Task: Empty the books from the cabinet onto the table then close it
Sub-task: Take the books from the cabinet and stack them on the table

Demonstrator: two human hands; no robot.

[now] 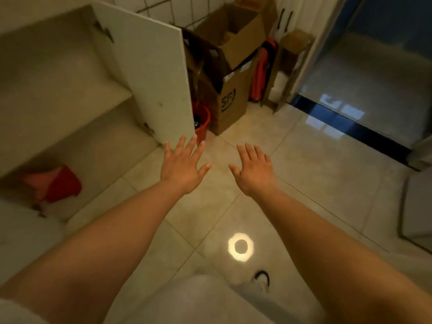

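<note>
From my head camera, looking down, my left hand [183, 165] and my right hand [254, 169] were both stretched out ahead of me above the tiled floor [315, 183], palms down, side by side but apart. Each grip was spread, the fingers straight and fanned, holding nothing and touching nothing. To my left the cabinet [58, 94] stood open, its white door [152, 80] swung out, the fingertips of my left hand reaching close to the door's lower corner. I saw no books on the cabinet's shelf [70, 99] or on its bottom board; the only thing inside was a crumpled red bag or cloth [56, 184] lying at the lower left, too blurred for me to tell which. Behind the door stood a red bucket [203, 123], and just beside it a brown cardboard box marked SF [230, 101] with its flaps up, against the tiled wall [177, 10]. A round ring of light [240, 247] was reflected on the floor between my forearms. To my right, a dark threshold strip [350, 127] ran across the floor.
</note>
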